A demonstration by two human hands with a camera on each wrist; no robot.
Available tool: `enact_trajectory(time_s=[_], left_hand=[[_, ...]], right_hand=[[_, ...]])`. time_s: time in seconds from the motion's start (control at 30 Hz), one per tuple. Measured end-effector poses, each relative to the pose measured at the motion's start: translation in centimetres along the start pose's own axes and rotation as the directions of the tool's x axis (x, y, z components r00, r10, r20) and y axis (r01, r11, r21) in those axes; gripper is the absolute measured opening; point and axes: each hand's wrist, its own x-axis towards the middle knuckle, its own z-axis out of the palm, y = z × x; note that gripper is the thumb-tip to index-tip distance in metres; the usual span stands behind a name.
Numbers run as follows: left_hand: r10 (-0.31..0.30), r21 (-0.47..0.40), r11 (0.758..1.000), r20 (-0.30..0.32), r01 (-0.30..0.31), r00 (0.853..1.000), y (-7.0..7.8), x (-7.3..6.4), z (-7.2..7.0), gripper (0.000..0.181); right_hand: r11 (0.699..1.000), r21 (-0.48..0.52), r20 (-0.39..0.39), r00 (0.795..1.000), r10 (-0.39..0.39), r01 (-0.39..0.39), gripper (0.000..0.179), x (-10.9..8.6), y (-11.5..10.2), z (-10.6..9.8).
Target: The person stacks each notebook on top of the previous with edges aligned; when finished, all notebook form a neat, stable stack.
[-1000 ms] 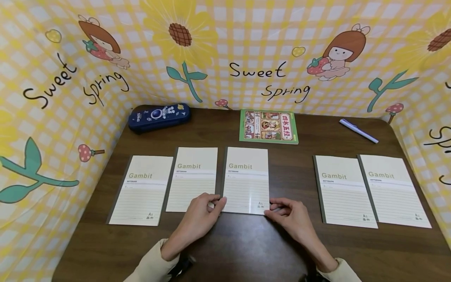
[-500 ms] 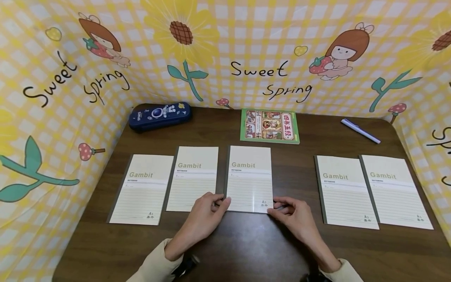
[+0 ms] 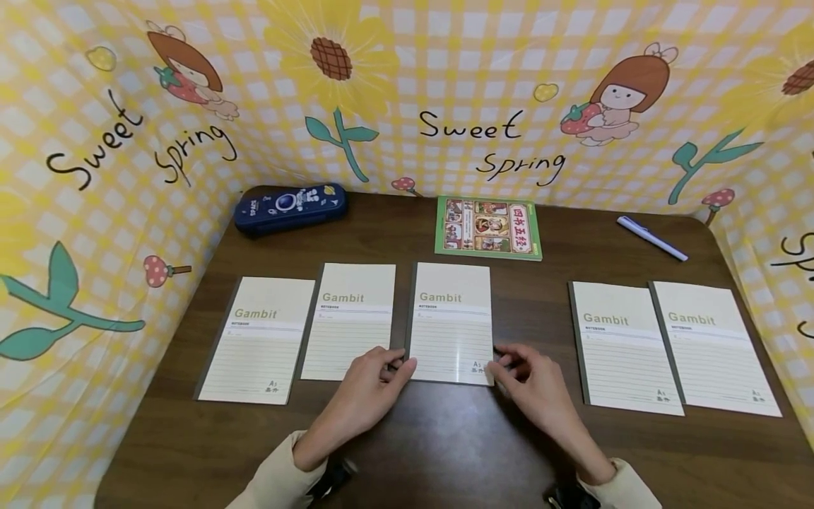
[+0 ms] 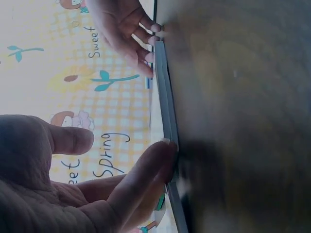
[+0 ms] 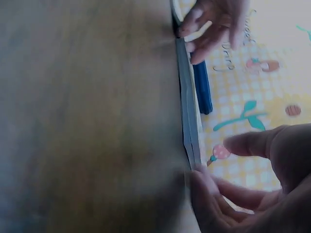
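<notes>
A cream Gambit notebook (image 3: 450,325) with a dark spine lies flat at the middle of the table. My left hand (image 3: 375,389) is at its lower left corner, with fingertips along the spine edge. At the lower right corner, the thumb and fingers of my right hand (image 3: 534,389) touch the side edge. In the left wrist view, a finger (image 4: 141,179) meets the end of the notebook's bottom edge (image 4: 167,102), while another digit stays raised away from it. Layers show along that edge (image 5: 187,102) in the right wrist view.
Matching notebooks lie on the left (image 3: 348,318), far left (image 3: 254,343), right (image 3: 626,346) and far right (image 3: 715,346). Behind are a blue pencil case (image 3: 291,210), a green-bordered book (image 3: 488,227) and a lavender pen (image 3: 651,238). Patterned cloth (image 3: 496,63) walls the table.
The middle notebook and both hands have shifted slightly right. In the last half second my right thumb has moved forward along the notebook's lower right corner. The other notebooks stay put.
</notes>
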Motion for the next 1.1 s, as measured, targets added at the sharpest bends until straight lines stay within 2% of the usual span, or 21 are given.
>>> enact_trajectory(time_s=[0.13,0.2,0.3,0.37,0.47,0.6,0.67,0.77,0.93,1.03,1.1], left_hand=[[0.019,-0.072,0.997,0.016,-0.018,1.000,0.0,-0.3,-0.7,0.049],[0.033,-0.096,0.995,0.016,-0.031,0.999,-0.1,-0.3,-1.1,0.046],[0.054,-0.070,0.996,-0.022,-0.055,0.998,-0.3,-0.4,-1.9,0.038],[0.067,-0.027,0.997,-0.070,-0.069,0.995,-0.7,-0.5,-2.3,0.034],[0.091,0.092,0.993,-0.148,-0.078,0.985,-1.5,-0.7,-3.0,0.033],[0.098,0.277,0.960,-0.210,-0.037,0.973,-2.7,-1.3,-4.0,0.039],[0.093,0.335,0.942,-0.208,-0.019,0.974,-3.3,-1.6,-4.3,0.044],[0.090,0.386,0.922,-0.177,-0.015,0.980,-4.0,-2.1,-4.8,0.051],[0.080,0.447,0.894,-0.104,-0.025,0.991,-4.6,-2.8,-5.2,0.055],[0.068,0.479,0.877,-0.075,-0.024,0.995,-4.8,-3.2,-5.4,0.052],[0.059,0.493,0.870,-0.062,-0.021,0.996,-4.8,-3.3,-5.5,0.051]], right_hand=[[0.990,-0.052,-0.064,0.989,-0.131,0.128,0.032,0.4,-0.9,0.5],[0.980,-0.050,-0.060,0.979,-0.194,0.191,0.032,0.7,-1.5,0.9],[0.960,-0.015,-0.022,0.960,-0.279,0.279,0.030,1.1,-2.7,1.9],[0.946,0.015,0.016,0.946,-0.325,0.325,0.028,1.3,-3.4,2.6],[0.925,0.065,0.080,0.922,-0.378,0.373,0.025,1.4,-4.3,3.9],[0.903,0.122,0.177,0.886,-0.429,0.413,0.030,1.4,-5.4,5.6],[0.888,0.110,0.228,0.859,-0.459,0.446,0.037,1.3,-5.9,6.3],[0.852,0.043,0.324,0.799,-0.506,0.522,0.051,1.3,-6.7,7.4],[0.747,-0.084,0.492,0.680,-0.544,0.659,0.070,1.1,-7.8,8.8],[0.672,-0.161,0.545,0.633,-0.550,0.723,0.077,1.0,-8.1,9.5],[0.629,-0.219,0.581,0.618,-0.530,0.746,0.081,1.0,-8.2,9.8]])
